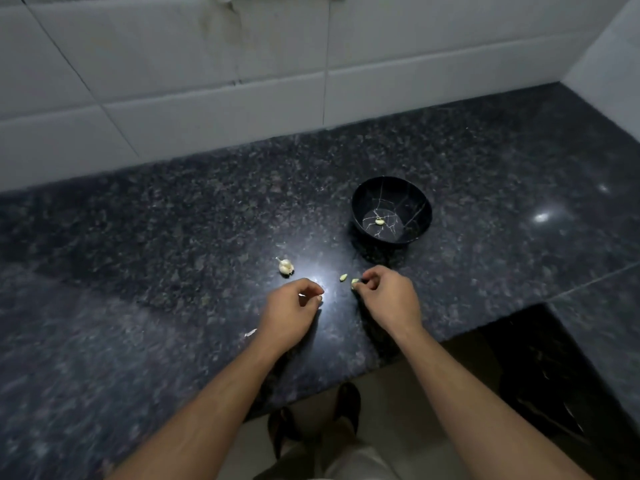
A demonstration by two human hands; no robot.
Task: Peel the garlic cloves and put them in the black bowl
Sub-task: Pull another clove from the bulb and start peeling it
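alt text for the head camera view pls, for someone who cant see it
A person's right hand pinches a garlic clove over a dark granite counter, while the left hand is curled beside it. One clove lies in the black bowl beyond; a partial garlic bulb sits left.

Clove [380, 222] in bowl [415, 202] (bulb [285, 266] lies left).

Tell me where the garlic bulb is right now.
In the head view, the garlic bulb sits on the dark counter, just beyond the left hand and left of the black bowl.
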